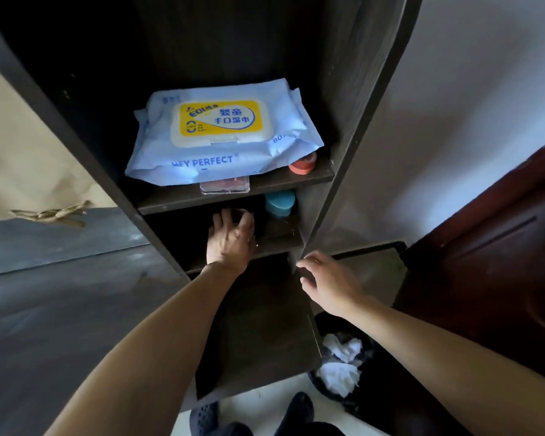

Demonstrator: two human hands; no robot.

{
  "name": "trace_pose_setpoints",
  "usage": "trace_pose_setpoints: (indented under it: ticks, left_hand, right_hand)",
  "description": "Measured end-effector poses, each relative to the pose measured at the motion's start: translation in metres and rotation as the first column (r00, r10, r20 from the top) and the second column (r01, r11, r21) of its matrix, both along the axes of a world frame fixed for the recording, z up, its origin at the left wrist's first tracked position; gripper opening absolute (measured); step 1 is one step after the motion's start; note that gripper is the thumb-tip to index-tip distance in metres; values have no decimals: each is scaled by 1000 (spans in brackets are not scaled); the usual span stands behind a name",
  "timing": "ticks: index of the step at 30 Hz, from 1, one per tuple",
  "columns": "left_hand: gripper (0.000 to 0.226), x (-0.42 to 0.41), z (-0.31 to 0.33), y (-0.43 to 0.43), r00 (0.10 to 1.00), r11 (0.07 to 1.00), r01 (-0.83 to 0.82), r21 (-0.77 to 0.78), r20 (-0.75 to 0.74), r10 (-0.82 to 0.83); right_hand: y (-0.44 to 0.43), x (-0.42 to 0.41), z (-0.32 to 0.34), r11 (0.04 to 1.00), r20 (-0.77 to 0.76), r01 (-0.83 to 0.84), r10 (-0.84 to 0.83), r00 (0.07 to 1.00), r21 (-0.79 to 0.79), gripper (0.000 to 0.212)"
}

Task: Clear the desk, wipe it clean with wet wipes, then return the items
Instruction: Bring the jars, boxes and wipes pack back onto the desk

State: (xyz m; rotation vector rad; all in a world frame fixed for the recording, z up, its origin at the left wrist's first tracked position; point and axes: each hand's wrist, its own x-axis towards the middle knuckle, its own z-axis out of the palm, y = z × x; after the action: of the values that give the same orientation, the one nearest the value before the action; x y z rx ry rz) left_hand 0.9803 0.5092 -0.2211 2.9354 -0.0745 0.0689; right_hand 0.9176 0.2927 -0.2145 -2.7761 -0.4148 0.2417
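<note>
One wipes pack (224, 133) reads "PERFECT", perhaps "80".

Glossy plastic wipes pack (224, 133), matt dark-wood shelf (233, 196)

Single head view: faces forward and steeply down, close on shelf unit (170, 205).

- Upper shelf (170, 204) — wipes pack (221, 133) spans nearly full width; clear box (224, 185), red roll (302, 165) at front edge.
- Lower shelf (280, 238) — blue container (280, 204) at right; left part open.
</note>
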Motion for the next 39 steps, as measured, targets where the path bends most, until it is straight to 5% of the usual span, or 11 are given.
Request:
trace_pose_setpoints:
  ticks: [8, 17, 25, 33, 39]
  left_hand:
    - [51, -47, 3, 4, 994, 994, -68, -91, -91, 59]
    - [56, -103, -7, 24, 990, 988, -33, -149, -143, 12]
    - [58, -116, -5, 51, 981, 986, 28, -165, -184, -59]
    - [59, -130, 4, 81, 973, 983, 92, -158, -197, -123]
    - [62, -151, 8, 106, 979, 989, 67, -130, -183, -91]
  right_hand:
    - [43, 42, 16, 976, 239, -217, 205, 949, 23, 34]
    - [91, 99, 11, 928, 173, 84, -21, 985, -364, 85]
    - [86, 60, -10, 993, 380, 70, -28, 924, -98, 61]
    - [107, 51, -1, 991, 151, 89, -103, 983, 97, 57]
    - [130, 9, 4, 996, 75, -41, 35, 997, 81, 57]
